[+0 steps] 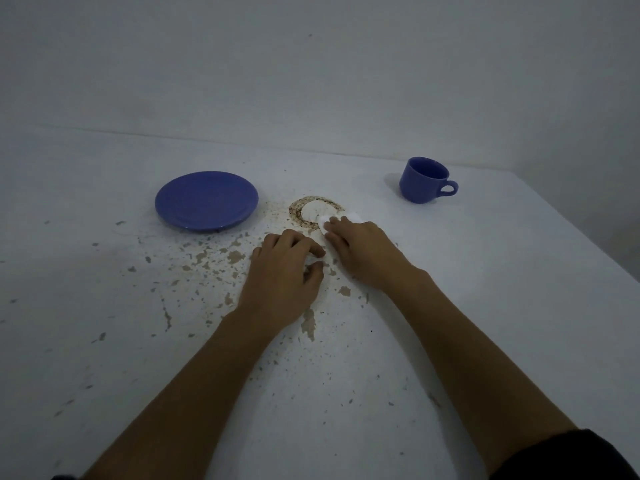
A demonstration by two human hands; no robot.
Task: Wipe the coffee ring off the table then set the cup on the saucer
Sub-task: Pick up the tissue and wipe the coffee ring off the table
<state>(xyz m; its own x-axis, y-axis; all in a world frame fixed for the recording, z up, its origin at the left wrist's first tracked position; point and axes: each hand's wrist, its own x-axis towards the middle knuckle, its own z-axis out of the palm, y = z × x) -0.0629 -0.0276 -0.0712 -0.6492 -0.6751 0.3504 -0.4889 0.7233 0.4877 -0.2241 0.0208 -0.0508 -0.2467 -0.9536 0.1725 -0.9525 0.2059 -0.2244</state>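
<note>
- Two bare hands over the table (519, 271), both palm-down near centre; we log them as close together, thumbs nearly touching.
- R hand (363, 252): flat, fingers extended and pressed down on a white cloth/tissue (327, 223). The wad shows past the fingertips and along the hand's left edge. Not a pinch; the hand lies on top of it.
- L hand (282, 282): fingers curled under, resting on the tabletop just left of the R hand. A pale bit shows at its fingertips; we cannot tell whether it grips part of the cloth or nothing.
- Coffee ring (304, 211): brown ring just beyond the R fingertips, between saucer and cup. Left and far arcs are dark and intact; the near-right part is covered by the cloth. Interior looks pale.
- Saucer (206, 199): blue, flat on the table, left of the ring and near it, not touching. Nothing on it.
- Cup (424, 180): blue, upright, handle pointing right, standing well apart to the right and farther back, near the table's far-right corner. Contents not visible.
- Table surface: white, w/ many brown-grey chips and specks (204, 258), densest around and left of the L hand and toward us.
- Dark sleeve edge (568, 459) at lower right, on the R arm.
- Lighting dim; fine detail ltd.
</note>
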